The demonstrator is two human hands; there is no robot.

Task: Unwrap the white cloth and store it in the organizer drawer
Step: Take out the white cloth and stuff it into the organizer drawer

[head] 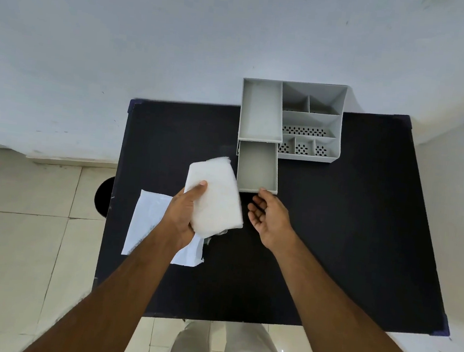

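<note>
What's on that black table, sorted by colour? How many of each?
White: 2, the folded white cloth held in the left hand, and the flat white plastic wrapper lying beneath it.
Grey: 1, the grey plastic organizer with its drawer pulled open, the right hand at its front.
Total: 3

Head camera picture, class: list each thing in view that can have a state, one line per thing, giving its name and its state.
White cloth: folded, unwrapped, held above the table.
Left hand: closed on the cloth.
Right hand: open, fingers at the drawer's front edge.
Organizer drawer: pulled out, empty.
Organizer: upright, compartments empty.
Wrapper: opened, lying flat on the table.
</note>
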